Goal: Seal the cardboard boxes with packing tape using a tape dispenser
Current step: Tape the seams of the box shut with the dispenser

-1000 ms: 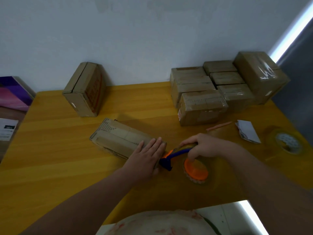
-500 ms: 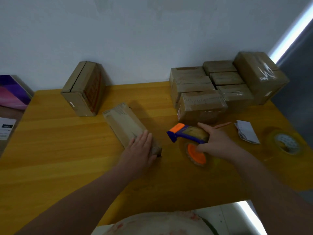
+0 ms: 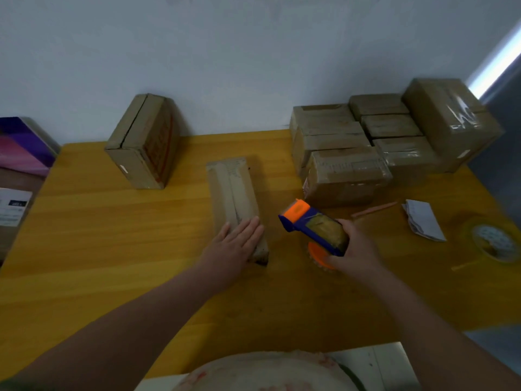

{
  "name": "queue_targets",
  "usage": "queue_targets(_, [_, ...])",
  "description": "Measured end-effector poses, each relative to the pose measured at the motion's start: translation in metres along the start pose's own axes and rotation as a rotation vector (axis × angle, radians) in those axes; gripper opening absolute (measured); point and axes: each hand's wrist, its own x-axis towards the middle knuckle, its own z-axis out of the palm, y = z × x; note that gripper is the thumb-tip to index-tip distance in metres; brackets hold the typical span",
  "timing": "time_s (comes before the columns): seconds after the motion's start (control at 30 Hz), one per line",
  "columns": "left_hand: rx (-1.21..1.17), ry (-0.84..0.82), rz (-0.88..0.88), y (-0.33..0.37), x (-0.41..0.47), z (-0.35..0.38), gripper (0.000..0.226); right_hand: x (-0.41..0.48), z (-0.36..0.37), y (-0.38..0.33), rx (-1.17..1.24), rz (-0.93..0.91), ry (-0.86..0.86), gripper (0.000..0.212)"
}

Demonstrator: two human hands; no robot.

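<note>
Left hand (image 3: 234, 246) lies flat on box (image 3: 231, 187), right hand (image 3: 358, 255) grips tape dispenser (image 3: 314, 224), over yellow table (image 3: 112, 235) by white wall (image 3: 225, 66).

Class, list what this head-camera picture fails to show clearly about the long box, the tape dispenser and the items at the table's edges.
- Near end of the long box: under the left hand, head view.
- Gripped end of the tape dispenser: hidden inside the right hand, head view.
- Print on the spare tape roll: too blurred to read.
- Far side of the purple box: cut off by the left frame edge.
</note>
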Motion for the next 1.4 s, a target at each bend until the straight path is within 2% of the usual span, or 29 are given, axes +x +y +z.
queue_targets(0.17, [0.078, 0.022, 0.067, -0.016, -0.003, -0.003, 0.091, 0.005, -0.009, -0.004, -0.317, 0.126, -0.033, 0.06])
queue_targets(0.3, [0.077, 0.007, 0.062, -0.02, -0.002, -0.007, 0.093, 0.001, -0.009, -0.004, -0.252, 0.13, -0.026, 0.055])
queue_targets(0.37, [0.065, -0.008, 0.056, -0.019, -0.001, -0.012, 0.086, -0.001, -0.012, -0.004, -0.216, 0.121, -0.017, 0.052])
queue_targets(0.43, [-0.046, -0.005, 0.032, -0.015, 0.0, -0.023, 0.07, -0.003, -0.018, -0.007, -0.189, 0.081, -0.013, 0.052])
queue_targets(0.5, [-0.34, 0.08, -0.054, -0.01, 0.001, -0.038, 0.056, -0.004, -0.024, -0.014, -0.161, -0.001, -0.014, 0.054])
queue_targets(0.6, [-0.93, 0.241, -0.358, -0.001, 0.007, -0.061, 0.047, -0.006, -0.031, -0.029, -0.102, -0.112, -0.023, 0.059])
queue_targets(0.7, [-1.581, 0.089, -0.615, 0.005, 0.015, -0.082, 0.045, -0.009, -0.031, -0.042, -0.049, -0.213, -0.024, 0.063])
queue_targets(0.77, [-1.781, -0.031, -0.631, 0.003, 0.017, -0.089, 0.044, -0.012, -0.027, -0.047, -0.046, -0.278, -0.018, 0.063])
queue_targets(0.83, [-1.839, -0.067, -0.587, 0.003, 0.016, -0.089, 0.032, -0.013, -0.023, -0.048, -0.087, -0.307, -0.027, 0.062])
queue_targets(0.93, [-1.829, -0.016, -0.57, 0.003, 0.013, -0.086, 0.011, -0.013, -0.017, -0.047, -0.117, -0.335, -0.058, 0.062])
queue_targets(1.03, [-1.832, -0.01, -0.584, 0.002, 0.009, -0.085, 0.012, -0.013, -0.014, -0.045, -0.126, -0.352, -0.085, 0.064])
queue_targets(1.23, [-2.022, -0.003, -0.55, 0.005, 0.004, -0.084, 0.012, -0.014, -0.012, -0.047, -0.105, -0.369, -0.068, 0.068])
queue_targets(1.4, [-2.088, 0.031, -0.632, 0.001, 0.003, -0.081, 0.035, -0.014, -0.013, -0.05, -0.079, -0.381, -0.061, 0.067])
